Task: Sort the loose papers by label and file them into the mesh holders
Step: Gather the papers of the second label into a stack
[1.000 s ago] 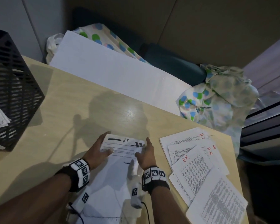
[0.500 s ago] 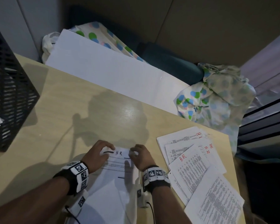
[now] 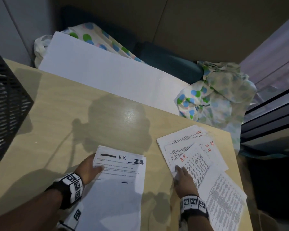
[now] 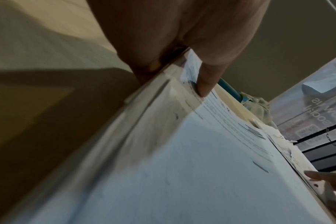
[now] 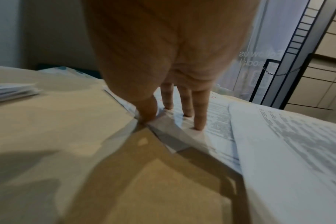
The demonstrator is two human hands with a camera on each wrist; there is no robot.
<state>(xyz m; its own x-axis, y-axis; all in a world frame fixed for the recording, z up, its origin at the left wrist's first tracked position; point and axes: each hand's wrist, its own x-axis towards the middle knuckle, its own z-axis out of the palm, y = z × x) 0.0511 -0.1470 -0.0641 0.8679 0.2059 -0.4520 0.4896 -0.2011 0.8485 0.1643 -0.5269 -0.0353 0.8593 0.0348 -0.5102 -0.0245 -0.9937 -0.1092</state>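
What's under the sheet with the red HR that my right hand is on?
Under that sheet more printed pages fan out, some marked HR in red. The right hand rests on its near corner. How many lie beneath is hidden.

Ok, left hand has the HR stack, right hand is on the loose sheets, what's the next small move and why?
Probably slide the top red-marked sheet toward the HR stack. The right hand presses flat fingers on it, while the left hand grips the stack's edge.

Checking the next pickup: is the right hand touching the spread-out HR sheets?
Touching. The right wrist view shows the right hand with its fingertips pressed on the HR sheets, no gap.
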